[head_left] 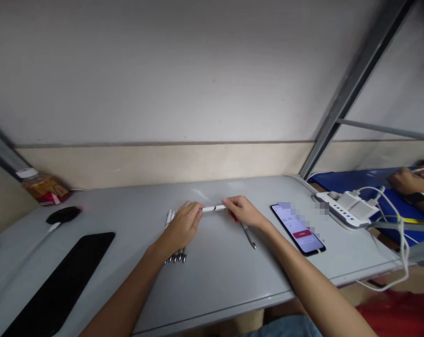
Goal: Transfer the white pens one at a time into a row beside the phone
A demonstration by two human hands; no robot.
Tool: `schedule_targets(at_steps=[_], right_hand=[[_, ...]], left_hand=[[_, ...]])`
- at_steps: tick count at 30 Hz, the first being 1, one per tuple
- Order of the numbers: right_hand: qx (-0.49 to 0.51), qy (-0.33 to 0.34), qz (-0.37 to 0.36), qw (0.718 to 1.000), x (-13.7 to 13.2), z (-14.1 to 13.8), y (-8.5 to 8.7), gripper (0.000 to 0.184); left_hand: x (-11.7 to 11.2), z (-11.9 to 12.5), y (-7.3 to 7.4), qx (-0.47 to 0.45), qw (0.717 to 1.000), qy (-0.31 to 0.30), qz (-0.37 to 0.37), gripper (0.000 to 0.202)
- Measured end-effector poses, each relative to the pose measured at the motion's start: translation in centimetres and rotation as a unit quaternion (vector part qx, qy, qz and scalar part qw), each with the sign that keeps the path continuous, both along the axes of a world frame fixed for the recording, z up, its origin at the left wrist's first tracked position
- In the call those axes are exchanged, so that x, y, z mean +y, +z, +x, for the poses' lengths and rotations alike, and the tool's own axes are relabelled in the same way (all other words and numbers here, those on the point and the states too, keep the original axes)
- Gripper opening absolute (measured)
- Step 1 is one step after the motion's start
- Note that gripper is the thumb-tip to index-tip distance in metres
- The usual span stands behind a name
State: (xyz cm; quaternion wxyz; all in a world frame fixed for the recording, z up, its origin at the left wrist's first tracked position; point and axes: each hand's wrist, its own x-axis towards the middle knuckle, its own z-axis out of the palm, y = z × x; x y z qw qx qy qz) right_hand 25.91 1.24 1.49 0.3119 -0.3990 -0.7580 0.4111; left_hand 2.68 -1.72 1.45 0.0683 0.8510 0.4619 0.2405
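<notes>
Between my two hands a white pen [214, 208] with a dark band is held level, just above the grey table [212, 281]. My left hand [186, 222] is closed on its left end, and my right hand [243, 211] pinches the right end. Under and beside my left hand lie several white pens [177, 258] in a row, their silver tips toward me and their middles hidden by the hand. Another pen [250, 237] with a silver end lies below my right hand, partly covered by it.
A lit phone [298, 229] lies to the right, near a white power strip [345, 210] with plugs and cables. On the left are a black flat object [61, 285], a black round pad [63, 215] and a bottle [43, 187]. Another person's hands [408, 181] show at far right.
</notes>
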Motion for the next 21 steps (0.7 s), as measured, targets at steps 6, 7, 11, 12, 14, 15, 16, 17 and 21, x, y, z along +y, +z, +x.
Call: schedule_targets(at_steps=[6,7,11,12,14,15,16,17,21], right_hand=[[-0.029,0.029,0.138,0.99,-0.4,-0.3,0.4,0.02],[-0.05,0.023,0.135,0.989,-0.4,-0.4,0.4,0.022],[-0.086,-0.002,0.13,0.988,-0.5,-0.6,0.3,0.038],[-0.077,-0.001,0.137,0.988,-0.5,-0.6,0.3,0.033],[-0.053,0.006,0.163,0.985,-0.5,-0.5,0.3,0.027],[-0.045,0.01,0.185,0.982,-0.5,-0.5,0.3,0.03],[-0.044,0.014,0.21,0.977,-0.5,-0.4,0.2,0.032],[-0.048,0.018,0.238,0.97,-0.4,-0.4,0.1,0.031],[-0.085,0.013,0.302,0.95,-0.5,-0.7,-0.4,0.028]], left_hand=[[0.0,-0.1,-0.1,-0.001,1.0,0.004,-0.002,0.025],[0.0,0.0,-0.1,0.001,1.0,0.002,-0.004,0.025],[0.0,-0.1,0.1,0.003,1.0,-0.001,-0.006,0.027],[0.0,-0.1,0.2,0.001,1.0,-0.001,-0.008,0.028],[0.1,-0.3,0.3,-0.007,1.0,0.001,-0.02,0.029],[0.2,-0.4,0.4,-0.012,0.999,0.004,-0.03,0.03],[0.2,-0.5,0.4,-0.02,0.999,0.007,-0.044,0.031],[0.3,-0.6,0.5,-0.028,0.998,0.01,-0.059,0.032],[0.4,-1.1,0.8,-0.049,0.992,0.01,-0.114,0.031]])
